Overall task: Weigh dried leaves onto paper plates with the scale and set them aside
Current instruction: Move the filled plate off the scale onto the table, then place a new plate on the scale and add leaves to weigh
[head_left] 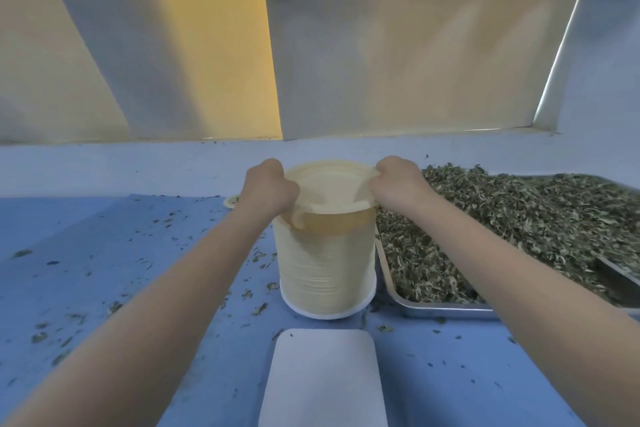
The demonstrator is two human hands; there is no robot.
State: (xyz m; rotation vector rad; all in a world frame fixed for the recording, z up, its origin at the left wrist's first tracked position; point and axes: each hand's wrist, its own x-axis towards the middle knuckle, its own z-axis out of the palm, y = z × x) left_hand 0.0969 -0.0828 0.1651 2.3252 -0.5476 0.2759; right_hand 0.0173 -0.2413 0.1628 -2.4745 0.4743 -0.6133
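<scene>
A tall stack of cream paper plates [327,267] stands in the middle of the blue table. My left hand [268,189] grips the left rim of the top plate [329,184]. At its right rim my right hand [398,185] pinches and bends the edge upward. That top plate is tilted a little off the stack. To the right lies a metal tray [446,310] heaped with dried green leaves [519,222]. The white scale platform [323,378] sits nearest me, bare.
Leaf crumbs are scattered over the blue table [104,270]. Behind my left wrist peeks the edge of a plate with leaves [231,201]. A dark scoop [620,279] lies in the tray's right end. A yellow and white wall rises behind the table.
</scene>
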